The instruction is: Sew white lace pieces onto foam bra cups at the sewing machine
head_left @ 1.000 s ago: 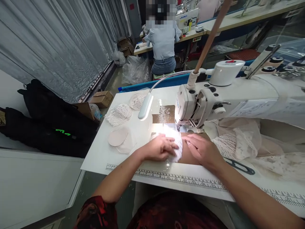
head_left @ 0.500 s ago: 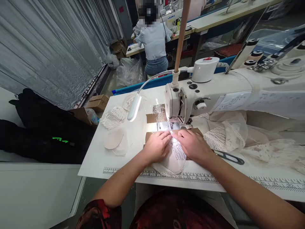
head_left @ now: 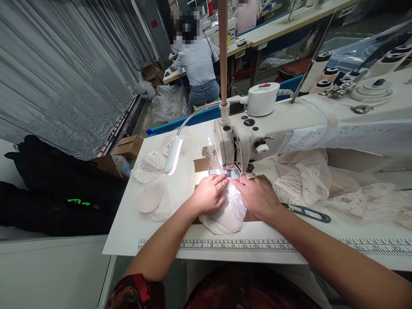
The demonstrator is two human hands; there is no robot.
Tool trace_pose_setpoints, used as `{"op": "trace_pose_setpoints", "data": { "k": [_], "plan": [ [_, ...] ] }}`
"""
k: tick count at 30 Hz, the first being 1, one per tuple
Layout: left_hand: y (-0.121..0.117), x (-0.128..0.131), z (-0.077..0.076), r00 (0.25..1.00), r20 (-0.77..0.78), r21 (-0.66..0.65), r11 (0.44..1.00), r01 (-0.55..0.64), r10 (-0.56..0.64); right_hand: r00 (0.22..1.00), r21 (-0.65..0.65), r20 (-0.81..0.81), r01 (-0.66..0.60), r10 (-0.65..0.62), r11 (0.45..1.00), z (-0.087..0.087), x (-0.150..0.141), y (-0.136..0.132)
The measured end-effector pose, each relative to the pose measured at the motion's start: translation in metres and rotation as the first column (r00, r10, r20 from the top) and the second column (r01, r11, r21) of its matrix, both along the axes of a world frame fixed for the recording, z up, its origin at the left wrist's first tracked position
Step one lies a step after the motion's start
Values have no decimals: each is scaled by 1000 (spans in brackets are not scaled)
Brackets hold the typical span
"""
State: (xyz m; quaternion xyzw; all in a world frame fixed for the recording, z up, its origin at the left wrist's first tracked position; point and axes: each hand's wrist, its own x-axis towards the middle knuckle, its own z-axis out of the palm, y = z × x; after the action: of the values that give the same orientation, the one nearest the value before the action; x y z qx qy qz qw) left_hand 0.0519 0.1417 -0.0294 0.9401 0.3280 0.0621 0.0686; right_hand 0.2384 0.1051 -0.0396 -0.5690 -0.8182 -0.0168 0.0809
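Beneath the needle end of a white sewing machine (head_left: 238, 146), a pale lace-edged bra cup (head_left: 227, 216) lies on the machine bed. My left hand (head_left: 210, 194) presses on the cup's left side, its fingers bent and close together near the presser foot (head_left: 229, 173). From the other side my right hand (head_left: 259, 196) holds the lace part, its thumb and index finger almost meeting the left fingertips. The fabric directly under my fingers is hidden. A pair of thread snips (head_left: 307, 212) lies partly behind my right wrist.
More cup pieces lie at the left: a lace one (head_left: 150, 166) and a plain beige one (head_left: 150, 197). A lamp (head_left: 174, 155) hangs over the table. Lace fabric (head_left: 302, 182) is heaped at the right. A printed ruler (head_left: 238, 246) runs along the front edge. A person (head_left: 199, 64) sits ahead.
The view has shifted slightly, so the machine appears further left. My fingertips and the cup are a little closer to the presser foot. Both hands keep their hold.
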Motion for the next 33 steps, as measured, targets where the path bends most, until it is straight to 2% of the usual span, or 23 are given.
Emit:
{"op": "trace_pose_setpoints", "data": {
  "k": [4,9,13,16,20,22,25,27,30,33],
  "plan": [
    [9,-3,0,999,-16,-6,999,45,-45,1000,17,-1,11,-11,1000,0,-2,2],
    [14,-10,3,994,-34,8,994,109,-108,997,21,-54,-50,52,999,-3,4,0],
    [-2,-14,12,999,25,48,998,28,-30,968,48,-229,-94,102,994,-12,15,-3],
    [-17,-9,16,997,75,10,1000,-10,9,941,63,-321,-97,112,993,-15,22,-6],
    [-25,0,6,994,19,28,994,-105,104,926,35,-366,-89,96,995,-15,25,-7],
    [-24,0,1,992,61,35,993,-115,113,922,10,-376,-90,87,996,-14,26,-7],
    [-22,-5,-2,981,174,-25,996,-85,88,915,-8,-395,-98,87,995,-12,27,-9],
    [-21,-10,-1,968,236,-87,994,-71,90,904,-7,-401,-163,146,987,-9,29,-10],
    [-20,-16,1,954,283,-152,986,-61,103,887,-15,-328,-349,325,937,-4,33,-12],
    [-21,-18,0,963,268,-128,992,-5,39,878,-54,-210,-450,431,891,0,37,-14]
  ]
}}
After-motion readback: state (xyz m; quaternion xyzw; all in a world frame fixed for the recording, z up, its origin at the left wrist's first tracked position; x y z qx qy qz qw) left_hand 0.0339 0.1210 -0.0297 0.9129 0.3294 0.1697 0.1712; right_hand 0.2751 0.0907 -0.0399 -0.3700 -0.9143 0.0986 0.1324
